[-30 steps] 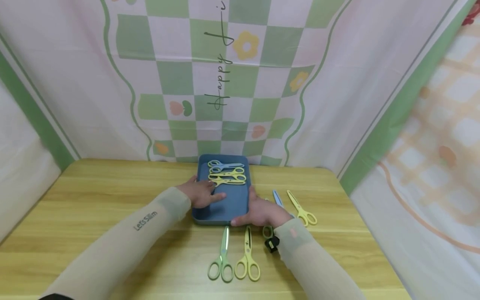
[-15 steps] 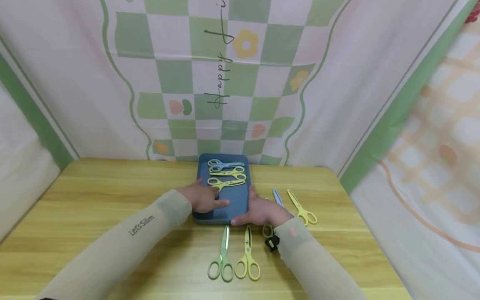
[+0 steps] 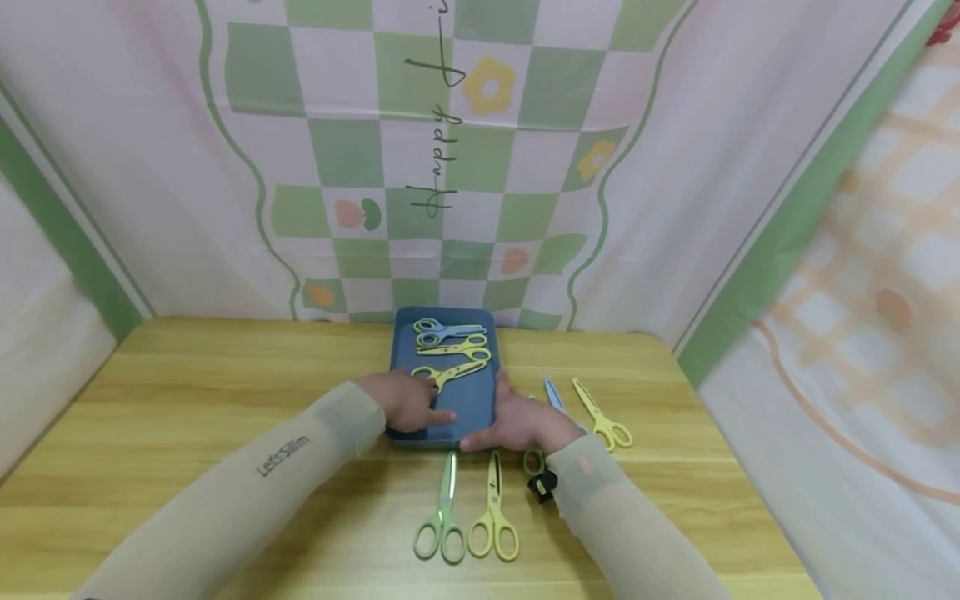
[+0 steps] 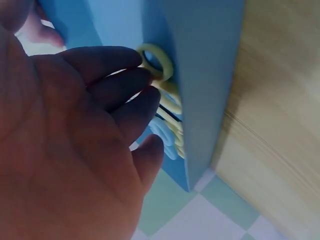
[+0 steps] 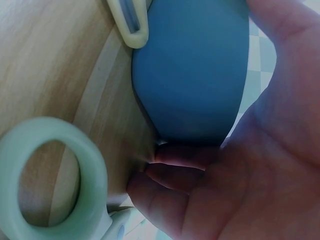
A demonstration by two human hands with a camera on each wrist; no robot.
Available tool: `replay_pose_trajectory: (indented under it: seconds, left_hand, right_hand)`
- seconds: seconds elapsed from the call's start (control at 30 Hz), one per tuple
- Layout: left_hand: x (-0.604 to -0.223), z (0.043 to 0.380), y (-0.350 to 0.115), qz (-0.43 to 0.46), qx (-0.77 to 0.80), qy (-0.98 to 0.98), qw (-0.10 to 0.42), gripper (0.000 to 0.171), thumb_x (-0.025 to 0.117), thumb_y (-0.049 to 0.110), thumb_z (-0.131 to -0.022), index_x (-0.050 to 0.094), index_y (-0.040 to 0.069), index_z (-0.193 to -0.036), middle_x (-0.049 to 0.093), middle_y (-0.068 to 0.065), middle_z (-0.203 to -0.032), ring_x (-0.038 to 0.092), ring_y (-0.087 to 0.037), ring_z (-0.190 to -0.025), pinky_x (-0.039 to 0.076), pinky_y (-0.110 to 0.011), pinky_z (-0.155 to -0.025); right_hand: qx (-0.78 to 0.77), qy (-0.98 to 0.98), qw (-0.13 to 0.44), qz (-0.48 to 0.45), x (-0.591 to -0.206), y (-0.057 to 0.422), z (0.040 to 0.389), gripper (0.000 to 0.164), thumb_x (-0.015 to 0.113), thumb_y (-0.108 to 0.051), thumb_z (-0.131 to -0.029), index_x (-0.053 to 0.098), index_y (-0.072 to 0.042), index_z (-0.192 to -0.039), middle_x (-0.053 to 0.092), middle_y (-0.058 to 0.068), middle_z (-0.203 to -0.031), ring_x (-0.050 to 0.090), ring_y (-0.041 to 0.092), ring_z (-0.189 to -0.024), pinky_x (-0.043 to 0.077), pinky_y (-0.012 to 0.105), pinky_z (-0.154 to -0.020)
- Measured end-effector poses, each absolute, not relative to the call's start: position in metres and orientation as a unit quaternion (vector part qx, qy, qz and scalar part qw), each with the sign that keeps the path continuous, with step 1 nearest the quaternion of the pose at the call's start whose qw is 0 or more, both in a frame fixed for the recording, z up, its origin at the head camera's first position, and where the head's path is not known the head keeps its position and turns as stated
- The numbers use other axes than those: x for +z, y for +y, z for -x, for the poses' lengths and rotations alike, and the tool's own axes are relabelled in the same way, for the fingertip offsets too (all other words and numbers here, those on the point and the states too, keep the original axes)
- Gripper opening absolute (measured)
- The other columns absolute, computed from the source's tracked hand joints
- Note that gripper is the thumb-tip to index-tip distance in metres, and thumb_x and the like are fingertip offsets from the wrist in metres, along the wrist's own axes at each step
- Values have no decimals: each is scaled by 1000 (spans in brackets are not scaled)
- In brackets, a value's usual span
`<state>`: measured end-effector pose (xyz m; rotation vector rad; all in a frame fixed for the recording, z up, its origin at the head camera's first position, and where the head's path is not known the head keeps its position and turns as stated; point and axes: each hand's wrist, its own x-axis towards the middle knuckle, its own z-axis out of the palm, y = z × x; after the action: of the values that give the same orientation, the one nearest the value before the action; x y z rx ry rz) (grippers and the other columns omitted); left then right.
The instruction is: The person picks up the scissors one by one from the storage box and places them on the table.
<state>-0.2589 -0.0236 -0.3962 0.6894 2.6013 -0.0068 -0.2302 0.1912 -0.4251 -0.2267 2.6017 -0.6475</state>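
A blue tray [image 3: 468, 398] stands against the cloth, with several scissors lying in it. Nearest the hand is a pair of yellow scissors [image 3: 467, 370], tilted, its handle toward my left hand [image 3: 405, 402]. My left fingers reach over the tray's left wall, and in the left wrist view their tips touch the handle loop [image 4: 165, 65]. My right hand [image 3: 521, 421] braces the tray's near right corner, thumb along the front wall and fingers along the right side. Another yellow pair [image 3: 453, 351] and blue scissors [image 3: 450, 333] lie deeper in the tray.
Green scissors [image 3: 444, 517] and yellow scissors [image 3: 493, 517] lie in front of the tray. At the right are yellow scissors [image 3: 600, 417] and blue scissors [image 3: 553, 393], partly behind my right hand. A green handle loop [image 3: 534, 462] and a small black object [image 3: 542, 486] sit by that wrist.
My left hand has drawn back toward the near side. The nearest yellow scissors in the tray have turned, their handle end swinging toward me. My right hand stays at the tray's corner.
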Motion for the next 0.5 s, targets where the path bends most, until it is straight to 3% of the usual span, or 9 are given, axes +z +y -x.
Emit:
replay_pose_trajectory:
  seconds: [0.17, 0.5]
  left_hand:
    - [-394, 258, -25, -268, 18, 936, 227, 78, 39, 70, -96, 48, 13, -149, 41, -6, -155, 29, -40, -143, 23, -52, -114]
    - [-394, 267, -27, -258, 36, 931, 254, 80, 39, 70, -97, 40, 14, -154, 32, -4, -159, 29, -31, -144, 23, -48, -115]
  right_hand:
    - [-240, 941, 227, 80, -424, 191, 230, 145, 79, -66, -72, -19, 4, -152, 23, 36, -153, 38, 43, -136, 35, 49, -109]
    - [-244, 939, 230, 76, -423, 190, 230, 144, 79, -66, -72, -18, 3, -153, 20, 34, -155, 37, 43, -136, 34, 50, -109]
